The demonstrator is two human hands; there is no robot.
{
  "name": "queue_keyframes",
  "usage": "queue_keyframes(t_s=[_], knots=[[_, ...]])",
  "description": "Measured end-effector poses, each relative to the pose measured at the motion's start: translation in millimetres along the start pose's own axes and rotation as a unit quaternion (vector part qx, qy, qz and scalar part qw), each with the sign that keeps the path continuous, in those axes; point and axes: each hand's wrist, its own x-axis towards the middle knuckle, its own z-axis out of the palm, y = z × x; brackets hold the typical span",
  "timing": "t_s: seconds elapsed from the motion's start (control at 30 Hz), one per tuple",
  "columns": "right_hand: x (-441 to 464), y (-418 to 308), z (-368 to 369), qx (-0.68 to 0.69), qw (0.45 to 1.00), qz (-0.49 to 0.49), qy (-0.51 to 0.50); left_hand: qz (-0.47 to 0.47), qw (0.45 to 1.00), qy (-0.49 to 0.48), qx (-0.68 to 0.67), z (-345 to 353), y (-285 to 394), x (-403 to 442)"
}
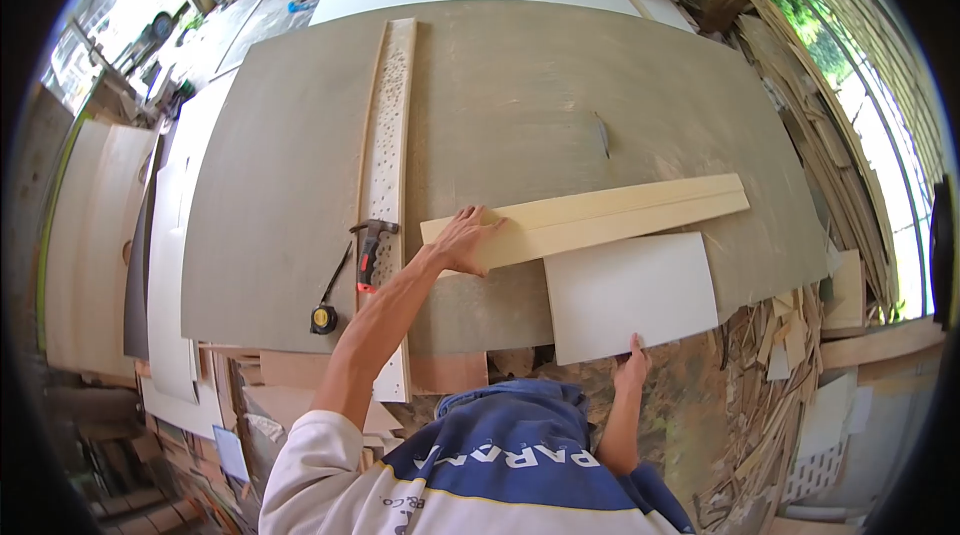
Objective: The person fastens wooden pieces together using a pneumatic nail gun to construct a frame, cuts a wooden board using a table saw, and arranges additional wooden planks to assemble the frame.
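White panel (635,295) sits at the grey board's (520,125) near edge, pinched in my right hand (632,365); left hand (463,240) is apart, on the plank (620,217) along the panel's far side, can't tell if gripping. Left forearm (385,323) crosses the speckled strip (390,125); hammer (370,245) lies on that, tape measure (323,319) left of it.

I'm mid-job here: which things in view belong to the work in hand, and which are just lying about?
Likely in the job:
pale plank, under the left hand
small white panel, near edge in the right hand
big grey-brown board, the work surface

Apparently lying about, untouched:
claw hammer
tape measure
speckled strip
wood scraps
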Motion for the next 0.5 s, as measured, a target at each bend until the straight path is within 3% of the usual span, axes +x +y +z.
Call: queue_keyframes(t_s=[0.1,0.27,0.5], knots=[[-26,3,-15,0.010,0.999,0.000,0.035,-0.021,0.999,0.021,0.024,3,-4,2],[-94,-9,-40,-0.027,0.998,0.004,-0.050,-0.018,1.000,-0.018,-0.012,-5,-19,8],[-114,-14,-16,0.009,0.999,0.006,-0.051,-0.035,0.999,-0.018,0.015,11,-16,-4]])
